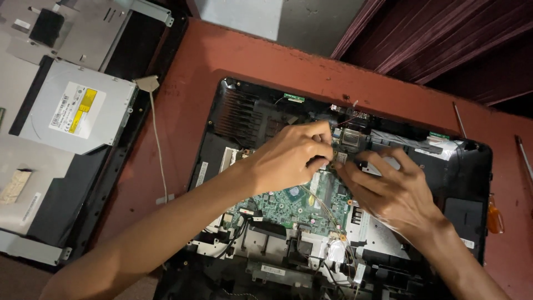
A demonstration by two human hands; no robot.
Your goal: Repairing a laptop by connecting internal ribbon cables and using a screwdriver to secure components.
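Observation:
An opened black laptop chassis (472,166) lies on a reddish table, its green motherboard (283,206) exposed. My left hand (288,155) reaches in from the lower left, and its fingertips pinch a small component (340,158) near the board's upper edge. My right hand (388,189) comes from the lower right, and its fingers meet the left hand's at the same small part, beside a metal connector block (351,139). What exactly sits between the fingers is partly hidden.
A silver optical drive (78,108) rests on another dismantled black and grey panel (44,211) at the left. A thin white cable (158,144) runs down the table between them. A screwdriver with an orange handle (494,216) and metal rods (459,119) lie at the right.

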